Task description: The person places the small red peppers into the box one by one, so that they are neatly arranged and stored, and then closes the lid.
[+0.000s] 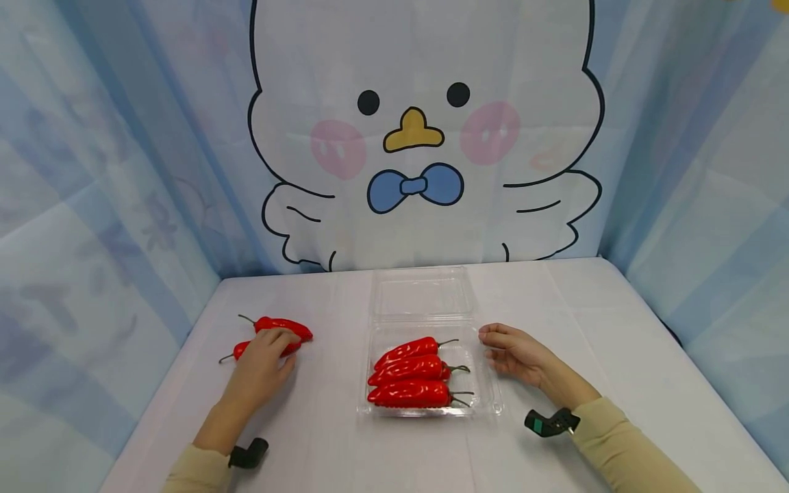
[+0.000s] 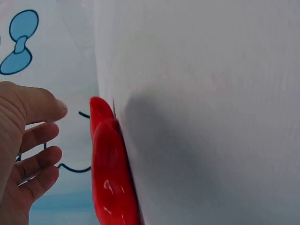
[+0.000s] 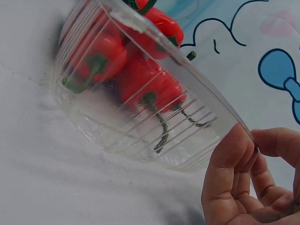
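Near loose pepper [image 1: 242,350]: middle hidden under the left hand [image 1: 261,366] (head view); one end cut off below in the left wrist view.
Far loose pepper [image 1: 285,325]: mostly behind its neighbour in the left wrist view.
Clear container [image 3: 192,145]: cropped by the right wrist view's top edge.
Boxed peppers [image 3: 101,56]: blurred through ribbed plastic.
Right hand [image 1: 518,352]: cropped, same view.
Printed bird [image 1: 425,61]: crown cut off.

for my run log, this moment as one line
left hand: over two loose peppers, not gripping | right hand: pinches edge of open container | inside: red peppers
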Available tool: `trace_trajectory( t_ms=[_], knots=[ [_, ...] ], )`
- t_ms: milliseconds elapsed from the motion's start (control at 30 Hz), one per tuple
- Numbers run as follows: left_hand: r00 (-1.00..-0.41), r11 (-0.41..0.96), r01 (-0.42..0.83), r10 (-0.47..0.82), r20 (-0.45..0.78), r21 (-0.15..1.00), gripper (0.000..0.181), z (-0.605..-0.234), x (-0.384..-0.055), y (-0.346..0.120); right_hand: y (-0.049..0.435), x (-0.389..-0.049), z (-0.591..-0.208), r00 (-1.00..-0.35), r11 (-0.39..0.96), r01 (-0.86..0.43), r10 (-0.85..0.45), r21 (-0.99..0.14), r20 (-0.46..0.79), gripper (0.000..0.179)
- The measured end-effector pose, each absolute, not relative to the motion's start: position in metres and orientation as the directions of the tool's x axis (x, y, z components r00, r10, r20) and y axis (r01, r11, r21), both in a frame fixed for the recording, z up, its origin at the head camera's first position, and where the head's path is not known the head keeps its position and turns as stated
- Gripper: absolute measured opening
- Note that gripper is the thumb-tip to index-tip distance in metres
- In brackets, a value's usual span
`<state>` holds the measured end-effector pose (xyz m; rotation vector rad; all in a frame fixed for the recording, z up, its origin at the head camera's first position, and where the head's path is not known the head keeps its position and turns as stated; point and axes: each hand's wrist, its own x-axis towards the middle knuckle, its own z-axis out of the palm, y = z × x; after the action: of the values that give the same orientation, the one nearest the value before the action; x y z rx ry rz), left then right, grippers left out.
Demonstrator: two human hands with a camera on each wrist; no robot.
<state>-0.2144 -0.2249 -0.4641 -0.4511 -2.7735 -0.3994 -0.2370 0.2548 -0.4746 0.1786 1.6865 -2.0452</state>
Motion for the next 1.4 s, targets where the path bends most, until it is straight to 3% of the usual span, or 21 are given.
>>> trace_trajectory(
  t_ms=[300, 633, 1400],
  knots=[
    [-0.929, 0.968, 0.249, 0.227, 0.294, 0.039, 0.066, -0.466, -0.221, -0.242, 0.255, -0.237, -0.476, -0.878, -0.124, 0.431, -0.285, -0.894, -0.384, 0.013],
    [-0.955, 0.983, 0.183, 0.174, 0.242, 0.016, 0.062, -0.471, -0.224, -0.248, 0.255, -0.236, -0.476, -0.878, -0.128, 0.434, -0.284, -0.892, -0.386, 0.013],
    [-0.962, 0.982, 0.19, 0.186, 0.201, -0.002, 0.065, -0.465, -0.227, -0.248, 0.255, -0.238, -0.475, -0.877, -0.134, 0.438, -0.281, -0.889, -0.389, 0.012]
  ],
)
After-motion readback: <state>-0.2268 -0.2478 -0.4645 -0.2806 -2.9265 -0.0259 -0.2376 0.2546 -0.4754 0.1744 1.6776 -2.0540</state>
